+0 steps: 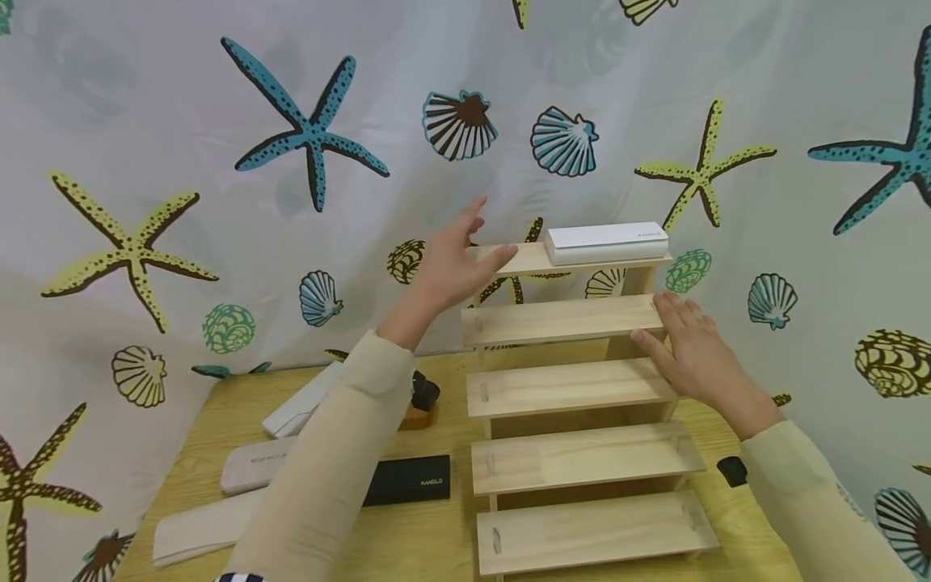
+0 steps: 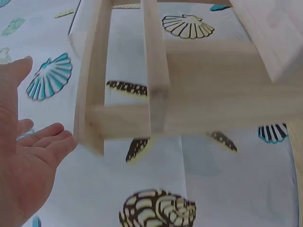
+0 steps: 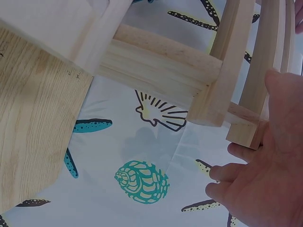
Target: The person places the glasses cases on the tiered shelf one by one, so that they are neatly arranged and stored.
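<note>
A pale wooden rack (image 1: 582,380) with stepped shelves stands on the table. On its top shelf (image 1: 520,259) lies a long white box (image 1: 607,244) with small lettering, toward the right end. My left hand (image 1: 454,263) is at the left end of that shelf, fingers spread and thumb reaching over the board. In the left wrist view, the left hand (image 2: 28,156) has its palm beside the shelf's end and holds nothing. My right hand (image 1: 687,347) rests against the right end of the second shelf (image 1: 563,319), fingers extended. In the right wrist view, the right hand (image 3: 265,175) has its fingertips at the board's end.
On the table (image 1: 240,396) at left lie a black case (image 1: 418,478) and several light cases, including a grey one (image 1: 250,465) and a white one (image 1: 204,529). A small black object (image 1: 424,392) stands behind them. Another black item (image 1: 731,470) is right of the rack. A patterned curtain (image 1: 218,242) hangs behind.
</note>
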Demonstrator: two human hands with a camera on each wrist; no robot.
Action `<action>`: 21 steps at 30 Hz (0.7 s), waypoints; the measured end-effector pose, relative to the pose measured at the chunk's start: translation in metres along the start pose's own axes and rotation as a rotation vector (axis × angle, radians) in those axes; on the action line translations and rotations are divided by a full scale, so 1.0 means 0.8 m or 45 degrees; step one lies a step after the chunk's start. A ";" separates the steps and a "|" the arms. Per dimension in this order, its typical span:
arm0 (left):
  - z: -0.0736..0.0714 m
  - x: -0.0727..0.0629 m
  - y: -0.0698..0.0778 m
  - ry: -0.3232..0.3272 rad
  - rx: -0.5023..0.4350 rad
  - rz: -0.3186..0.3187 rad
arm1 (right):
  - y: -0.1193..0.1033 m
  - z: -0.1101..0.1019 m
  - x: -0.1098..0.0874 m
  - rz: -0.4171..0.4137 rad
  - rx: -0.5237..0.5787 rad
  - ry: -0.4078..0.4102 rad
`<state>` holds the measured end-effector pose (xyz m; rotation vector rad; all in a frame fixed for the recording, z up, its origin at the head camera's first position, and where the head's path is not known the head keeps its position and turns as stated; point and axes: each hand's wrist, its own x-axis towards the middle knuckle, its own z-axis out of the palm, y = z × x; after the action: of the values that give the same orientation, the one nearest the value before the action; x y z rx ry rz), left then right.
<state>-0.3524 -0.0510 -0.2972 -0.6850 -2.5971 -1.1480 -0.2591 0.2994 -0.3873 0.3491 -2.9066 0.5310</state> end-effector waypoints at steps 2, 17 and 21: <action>-0.012 -0.013 -0.011 0.067 -0.034 0.009 | -0.001 -0.001 0.000 0.001 -0.002 -0.004; -0.068 -0.130 -0.098 0.122 -0.108 0.022 | -0.003 -0.001 -0.001 -0.010 0.001 0.008; -0.071 -0.162 -0.120 0.077 -0.132 -0.053 | -0.002 0.000 -0.001 -0.011 0.006 0.012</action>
<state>-0.2869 -0.1912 -0.3693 -0.6096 -2.5274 -1.3024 -0.2577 0.2984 -0.3870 0.3584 -2.8940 0.5365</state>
